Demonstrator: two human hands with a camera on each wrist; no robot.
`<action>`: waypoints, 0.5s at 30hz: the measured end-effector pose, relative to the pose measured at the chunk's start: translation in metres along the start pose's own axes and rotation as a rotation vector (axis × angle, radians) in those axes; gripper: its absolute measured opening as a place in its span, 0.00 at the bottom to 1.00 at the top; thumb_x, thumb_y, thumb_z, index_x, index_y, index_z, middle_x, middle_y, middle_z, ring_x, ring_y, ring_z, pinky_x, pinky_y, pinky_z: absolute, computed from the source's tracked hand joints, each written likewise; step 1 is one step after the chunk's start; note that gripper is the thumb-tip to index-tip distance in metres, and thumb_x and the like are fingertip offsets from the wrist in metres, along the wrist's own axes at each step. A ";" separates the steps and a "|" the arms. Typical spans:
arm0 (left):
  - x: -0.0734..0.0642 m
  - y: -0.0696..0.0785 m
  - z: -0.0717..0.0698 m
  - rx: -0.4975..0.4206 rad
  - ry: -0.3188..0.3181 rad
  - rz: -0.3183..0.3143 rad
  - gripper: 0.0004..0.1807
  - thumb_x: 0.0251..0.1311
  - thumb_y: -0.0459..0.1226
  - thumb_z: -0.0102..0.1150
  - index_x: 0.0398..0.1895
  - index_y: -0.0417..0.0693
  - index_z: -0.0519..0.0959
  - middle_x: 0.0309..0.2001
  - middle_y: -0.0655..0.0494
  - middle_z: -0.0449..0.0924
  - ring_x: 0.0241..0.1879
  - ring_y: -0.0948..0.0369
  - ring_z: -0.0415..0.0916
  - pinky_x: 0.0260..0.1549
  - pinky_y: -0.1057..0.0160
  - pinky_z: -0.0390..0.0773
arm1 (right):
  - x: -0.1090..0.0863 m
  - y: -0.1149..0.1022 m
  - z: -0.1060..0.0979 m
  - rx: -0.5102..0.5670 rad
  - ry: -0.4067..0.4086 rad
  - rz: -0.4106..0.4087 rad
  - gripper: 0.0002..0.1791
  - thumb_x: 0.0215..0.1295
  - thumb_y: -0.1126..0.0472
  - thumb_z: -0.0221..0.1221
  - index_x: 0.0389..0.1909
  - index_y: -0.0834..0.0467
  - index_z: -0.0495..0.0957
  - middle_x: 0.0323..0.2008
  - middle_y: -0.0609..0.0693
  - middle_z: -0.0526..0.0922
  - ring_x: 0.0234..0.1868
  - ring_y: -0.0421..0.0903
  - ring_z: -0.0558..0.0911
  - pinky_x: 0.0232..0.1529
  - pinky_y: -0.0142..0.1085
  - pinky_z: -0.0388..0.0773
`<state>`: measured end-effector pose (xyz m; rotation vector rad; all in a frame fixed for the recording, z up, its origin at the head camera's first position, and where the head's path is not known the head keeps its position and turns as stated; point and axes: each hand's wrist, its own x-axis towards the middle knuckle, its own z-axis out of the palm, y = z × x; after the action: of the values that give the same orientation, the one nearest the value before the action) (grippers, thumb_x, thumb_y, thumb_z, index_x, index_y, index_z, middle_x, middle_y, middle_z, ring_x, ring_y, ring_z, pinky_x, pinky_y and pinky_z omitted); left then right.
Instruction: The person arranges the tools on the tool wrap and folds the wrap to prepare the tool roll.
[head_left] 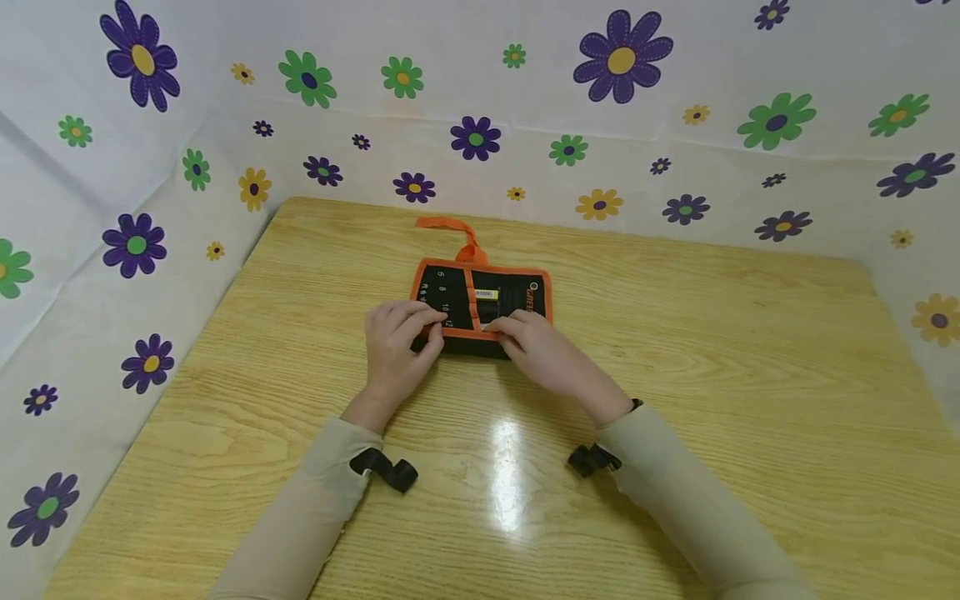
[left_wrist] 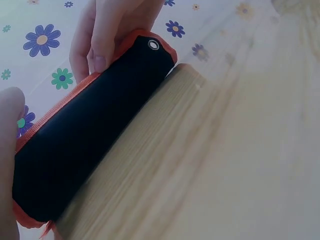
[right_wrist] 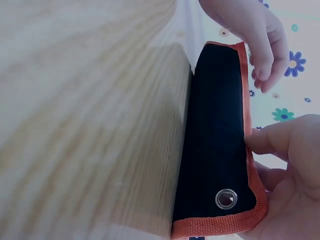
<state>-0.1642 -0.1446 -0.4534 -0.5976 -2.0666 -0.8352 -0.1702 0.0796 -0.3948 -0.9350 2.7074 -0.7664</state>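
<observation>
A black tool pouch (head_left: pixel 510 283) with orange trim lies unfolded on the table, sizes such as 8, 10 and 12 printed on its left panel. At its near edge, my right hand (head_left: pixel 536 346) pinches the orange trim; in the right wrist view the thumb (right_wrist: pixel 270 140) is on the front and fingers behind. My left hand (head_left: pixel 397 346) is over the left panel, fingers loosely bent, nothing visible in them. The left wrist view shows the left thumb (left_wrist: pixel 10 125) beside the pouch front (left_wrist: pixel 90 130). A metal eyelet (right_wrist: pixel 226 199) sits in the right-hand corner.
An orange strap (head_left: pixel 446 223) trails from the pouch's far edge. Yellow-labelled paper (head_left: pixel 486 294) shows in a pocket. Black straps (head_left: pixel 386 469) hang at both wrists. Flower-printed cloth (head_left: pixel 525 83) stands behind and left of the wooden table (head_left: pixel 712 375).
</observation>
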 end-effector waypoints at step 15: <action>-0.004 0.001 -0.002 0.141 -0.318 -0.056 0.11 0.59 0.43 0.61 0.43 0.53 0.86 0.45 0.58 0.81 0.48 0.54 0.70 0.54 0.50 0.60 | 0.011 0.009 0.008 -0.315 0.278 -0.120 0.04 0.63 0.66 0.62 0.37 0.56 0.83 0.40 0.52 0.77 0.41 0.52 0.73 0.43 0.46 0.69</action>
<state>-0.1606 -0.1462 -0.4552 -0.6295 -2.4177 -0.6505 -0.1808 0.0755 -0.4067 -1.1412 3.1033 -0.5318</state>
